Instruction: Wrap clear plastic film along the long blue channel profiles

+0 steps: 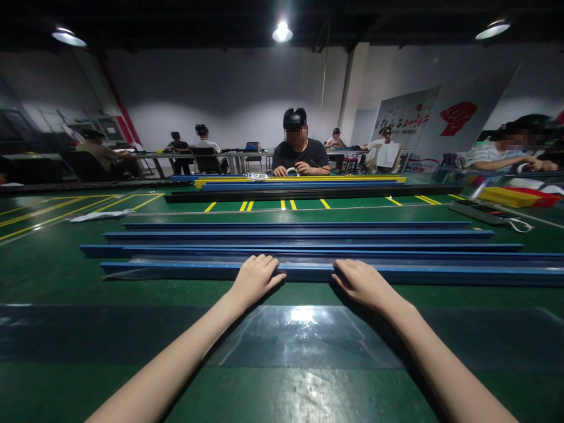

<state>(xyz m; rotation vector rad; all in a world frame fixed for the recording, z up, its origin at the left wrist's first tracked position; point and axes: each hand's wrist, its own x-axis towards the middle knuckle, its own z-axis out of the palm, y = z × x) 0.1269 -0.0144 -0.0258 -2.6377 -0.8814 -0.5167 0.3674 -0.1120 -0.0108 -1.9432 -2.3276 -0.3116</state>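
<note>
A long blue channel (308,274) lies crosswise on the green table, nearest of several blue ones. My left hand (259,276) rests on its front edge left of centre, fingers curled over the top and thumb in front. To the right, my right hand (359,282) bends its fingers over the same channel, thumb below. Both hands are closed on it, a gap between them. In front of the channel a wide clear plastic strip (304,338) lies flat, partly under my forearms.
Behind are more blue channels (299,235), a black bar (308,192) and a yellow bar (374,180). A power strip (480,212) with a cable and a yellow tray (506,197) are at the right. A person (302,153) sits opposite; others work further off.
</note>
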